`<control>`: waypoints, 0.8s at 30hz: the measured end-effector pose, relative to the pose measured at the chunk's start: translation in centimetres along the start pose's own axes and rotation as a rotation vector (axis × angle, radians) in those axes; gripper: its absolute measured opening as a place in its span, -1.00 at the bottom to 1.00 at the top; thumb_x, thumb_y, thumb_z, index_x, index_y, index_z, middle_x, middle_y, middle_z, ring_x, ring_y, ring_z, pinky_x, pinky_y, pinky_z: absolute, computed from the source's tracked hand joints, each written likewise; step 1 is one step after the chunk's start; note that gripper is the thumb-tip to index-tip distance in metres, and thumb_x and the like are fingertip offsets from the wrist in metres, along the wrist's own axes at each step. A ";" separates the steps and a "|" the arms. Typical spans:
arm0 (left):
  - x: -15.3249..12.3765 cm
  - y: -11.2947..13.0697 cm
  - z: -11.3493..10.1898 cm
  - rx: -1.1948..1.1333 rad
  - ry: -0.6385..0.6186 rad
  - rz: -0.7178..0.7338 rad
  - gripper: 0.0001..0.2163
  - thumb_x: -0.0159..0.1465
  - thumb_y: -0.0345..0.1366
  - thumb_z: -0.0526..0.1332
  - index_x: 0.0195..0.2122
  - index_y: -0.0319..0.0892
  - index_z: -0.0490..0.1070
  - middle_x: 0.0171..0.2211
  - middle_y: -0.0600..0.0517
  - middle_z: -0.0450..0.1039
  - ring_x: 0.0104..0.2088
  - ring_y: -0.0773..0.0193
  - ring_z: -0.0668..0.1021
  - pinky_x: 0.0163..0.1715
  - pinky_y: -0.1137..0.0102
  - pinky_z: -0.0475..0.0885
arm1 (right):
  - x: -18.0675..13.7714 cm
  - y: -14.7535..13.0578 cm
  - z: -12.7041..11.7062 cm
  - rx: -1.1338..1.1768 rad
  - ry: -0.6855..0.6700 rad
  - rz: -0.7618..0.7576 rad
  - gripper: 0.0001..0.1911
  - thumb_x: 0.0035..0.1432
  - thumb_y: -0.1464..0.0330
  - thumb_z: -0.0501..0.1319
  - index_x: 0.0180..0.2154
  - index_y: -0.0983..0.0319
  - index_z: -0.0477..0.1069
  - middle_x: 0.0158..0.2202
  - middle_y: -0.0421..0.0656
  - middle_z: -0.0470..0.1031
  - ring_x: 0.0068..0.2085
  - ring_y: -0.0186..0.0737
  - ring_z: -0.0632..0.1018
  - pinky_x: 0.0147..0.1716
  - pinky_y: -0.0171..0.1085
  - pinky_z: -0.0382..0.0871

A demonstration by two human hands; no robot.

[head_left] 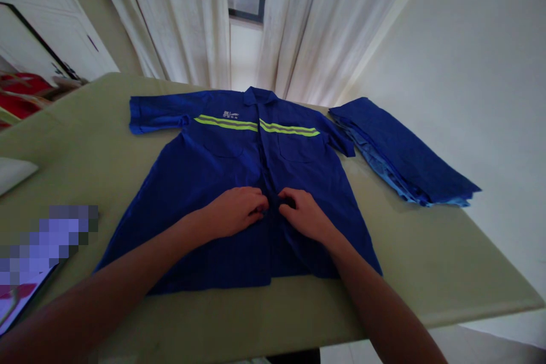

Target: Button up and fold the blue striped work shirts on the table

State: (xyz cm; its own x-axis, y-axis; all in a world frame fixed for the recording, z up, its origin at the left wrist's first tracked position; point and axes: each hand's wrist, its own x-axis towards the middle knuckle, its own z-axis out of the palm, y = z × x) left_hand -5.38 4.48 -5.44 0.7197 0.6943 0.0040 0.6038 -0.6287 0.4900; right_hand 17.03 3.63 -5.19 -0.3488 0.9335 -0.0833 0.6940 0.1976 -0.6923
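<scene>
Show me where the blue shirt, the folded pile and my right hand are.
Blue shirt [239, 169]: head view, on its front, near the middle.
Folded pile [401, 147]: head view, on its top layer.
Right hand [306, 216]: head view, on the back of it.

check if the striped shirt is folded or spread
Spread: the striped shirt lies flat on the table, sleeves out to both sides, collar and hem in view.

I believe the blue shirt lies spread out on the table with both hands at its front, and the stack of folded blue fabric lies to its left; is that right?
Not quite: in the head view, the stack of folded blue fabric lies to the right of the shirt, not the left. The rest stands.
</scene>
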 end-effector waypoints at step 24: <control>-0.1 0.4 -0.1 0.023 -0.050 -0.014 -0.85 0.37 -0.39 0.22 -0.07 -0.08 0.50 -0.11 -0.01 0.49 -0.10 0.15 0.58 -0.10 0.32 0.42 | 0.4 1.6 -2.7 0.467 -0.164 -0.044 -0.87 0.04 0.30 0.36 -0.38 0.23 0.53 -0.08 -0.15 0.49 -0.21 -0.27 0.49 -0.17 -0.29 0.36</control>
State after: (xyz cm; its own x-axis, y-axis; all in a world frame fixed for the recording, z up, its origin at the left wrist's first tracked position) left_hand -5.27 4.18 -5.22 0.7271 0.6850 -0.0464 0.6210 -0.6274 0.4698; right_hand 19.68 5.15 -4.40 -0.4923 0.8603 -0.1322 0.3331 0.0459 -0.9418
